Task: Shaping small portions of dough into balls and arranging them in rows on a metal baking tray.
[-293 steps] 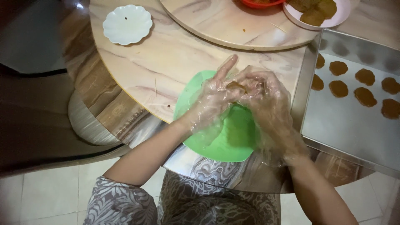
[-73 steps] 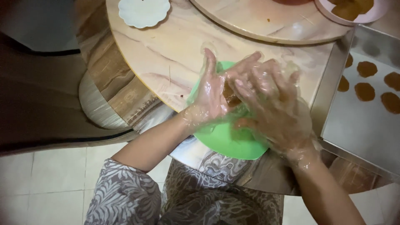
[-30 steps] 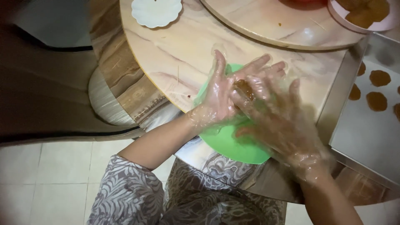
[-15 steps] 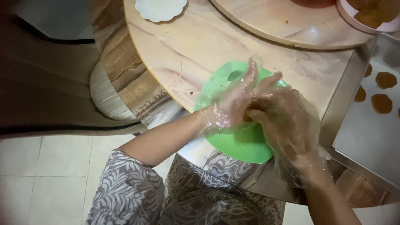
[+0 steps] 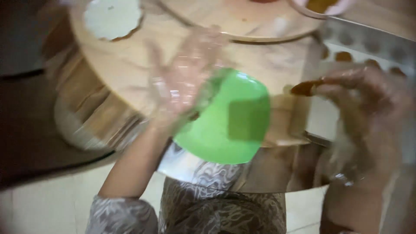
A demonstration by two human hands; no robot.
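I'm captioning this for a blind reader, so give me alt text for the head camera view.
The right hand, in a clear glove, pinches a flat brown dough piece above a metal baking tray. The gloved left hand hovers open beside a green plate on a round wooden table. The picture is motion-blurred.

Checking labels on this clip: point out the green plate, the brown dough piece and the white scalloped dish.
green plate (image 5: 225, 125), head view, bare centre.
brown dough piece (image 5: 303, 88), head view, middle, at right hand's fingertips.
white scalloped dish (image 5: 112, 18), head view, centre.
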